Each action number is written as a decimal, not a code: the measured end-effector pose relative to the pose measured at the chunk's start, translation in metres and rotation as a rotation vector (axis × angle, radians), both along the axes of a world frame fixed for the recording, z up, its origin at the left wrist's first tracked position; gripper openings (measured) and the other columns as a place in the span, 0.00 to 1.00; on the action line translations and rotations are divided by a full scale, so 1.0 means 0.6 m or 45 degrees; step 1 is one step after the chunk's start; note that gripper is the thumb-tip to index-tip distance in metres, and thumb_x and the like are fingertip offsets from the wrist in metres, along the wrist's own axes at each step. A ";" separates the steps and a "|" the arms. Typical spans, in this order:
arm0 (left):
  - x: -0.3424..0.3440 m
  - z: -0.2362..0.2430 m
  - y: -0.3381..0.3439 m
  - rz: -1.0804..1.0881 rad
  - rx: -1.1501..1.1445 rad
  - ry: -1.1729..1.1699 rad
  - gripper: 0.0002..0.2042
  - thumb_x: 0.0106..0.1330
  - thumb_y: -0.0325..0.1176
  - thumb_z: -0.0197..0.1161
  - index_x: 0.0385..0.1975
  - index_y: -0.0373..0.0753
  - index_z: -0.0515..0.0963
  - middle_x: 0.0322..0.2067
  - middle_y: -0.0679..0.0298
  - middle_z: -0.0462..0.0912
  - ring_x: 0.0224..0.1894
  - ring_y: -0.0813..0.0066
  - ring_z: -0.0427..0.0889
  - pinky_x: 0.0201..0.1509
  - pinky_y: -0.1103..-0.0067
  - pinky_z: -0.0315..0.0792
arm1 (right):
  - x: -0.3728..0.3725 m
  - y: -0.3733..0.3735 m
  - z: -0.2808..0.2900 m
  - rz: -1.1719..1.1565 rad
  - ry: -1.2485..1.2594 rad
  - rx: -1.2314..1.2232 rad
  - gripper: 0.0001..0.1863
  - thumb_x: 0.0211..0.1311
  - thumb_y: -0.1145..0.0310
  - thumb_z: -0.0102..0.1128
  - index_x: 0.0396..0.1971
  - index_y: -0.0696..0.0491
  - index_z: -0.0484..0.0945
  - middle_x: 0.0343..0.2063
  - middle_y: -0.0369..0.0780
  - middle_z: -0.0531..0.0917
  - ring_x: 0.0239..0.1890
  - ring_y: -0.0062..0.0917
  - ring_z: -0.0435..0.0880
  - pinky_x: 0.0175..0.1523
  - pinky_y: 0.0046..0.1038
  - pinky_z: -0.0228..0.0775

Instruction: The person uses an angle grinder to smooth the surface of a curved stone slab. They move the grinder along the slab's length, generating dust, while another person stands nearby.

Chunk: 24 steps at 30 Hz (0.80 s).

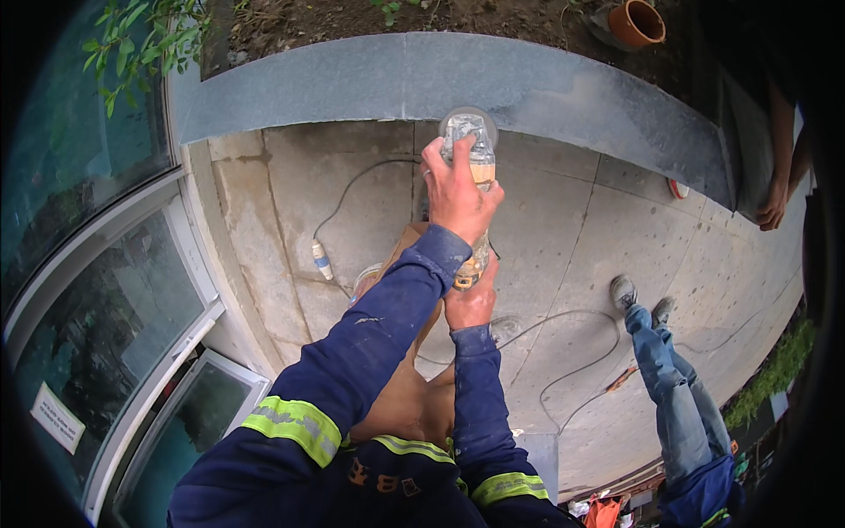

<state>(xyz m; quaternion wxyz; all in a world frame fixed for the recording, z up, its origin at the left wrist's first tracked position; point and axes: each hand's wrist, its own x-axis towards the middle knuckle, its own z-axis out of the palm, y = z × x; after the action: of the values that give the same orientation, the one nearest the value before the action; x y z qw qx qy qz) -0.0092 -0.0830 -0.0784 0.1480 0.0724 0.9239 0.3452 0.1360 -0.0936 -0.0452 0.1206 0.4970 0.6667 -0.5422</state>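
Observation:
An angle grinder [481,172], dusty white and yellow, is held out in front of me with both hands. My left hand [464,195] wraps over its front body, one finger stretched along the gear head. My right hand [472,301] is closed round the rear end of the grinder. At the far end its round disc [490,126] lies over the near edge of the grey stone ledge [334,88]; whether it touches the stone I cannot tell. Pale dusty marks show on the ledge to the right.
A power cable [356,180] curves over the paved floor [546,229] to a connector [322,260]. Another cable [607,352] loops on the right, near a person in jeans [671,387]. Another person's hand [775,207] hangs at the ledge's right end. Glass doors [114,308] stand left; a pot [637,24] sits in soil.

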 end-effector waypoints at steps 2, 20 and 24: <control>0.007 0.002 -0.002 -0.007 -0.020 -0.006 0.34 0.44 0.30 0.70 0.57 0.41 0.66 0.54 0.45 0.58 0.57 0.42 0.62 0.61 0.58 0.61 | 0.003 -0.008 0.002 -0.016 0.025 0.023 0.40 0.49 0.73 0.66 0.63 0.51 0.56 0.37 0.55 0.83 0.44 0.54 0.82 0.46 0.44 0.74; 0.007 0.004 -0.013 0.010 0.003 -0.021 0.34 0.45 0.31 0.70 0.57 0.41 0.66 0.54 0.43 0.58 0.57 0.41 0.61 0.61 0.58 0.61 | 0.011 -0.010 -0.004 0.036 -0.008 0.010 0.40 0.49 0.75 0.65 0.64 0.51 0.56 0.38 0.55 0.83 0.44 0.53 0.82 0.47 0.44 0.73; 0.005 0.007 0.006 -0.044 0.000 -0.006 0.34 0.45 0.31 0.70 0.57 0.41 0.66 0.54 0.43 0.57 0.57 0.40 0.61 0.61 0.58 0.61 | 0.006 -0.006 -0.002 -0.057 0.055 0.014 0.41 0.49 0.75 0.65 0.64 0.51 0.56 0.38 0.54 0.83 0.43 0.53 0.82 0.47 0.43 0.74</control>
<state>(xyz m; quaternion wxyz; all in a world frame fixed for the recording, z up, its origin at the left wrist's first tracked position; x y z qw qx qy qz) -0.0062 -0.0792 -0.0744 0.1560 0.0875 0.9222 0.3427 0.1398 -0.0971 -0.0462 0.0912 0.5006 0.6607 -0.5519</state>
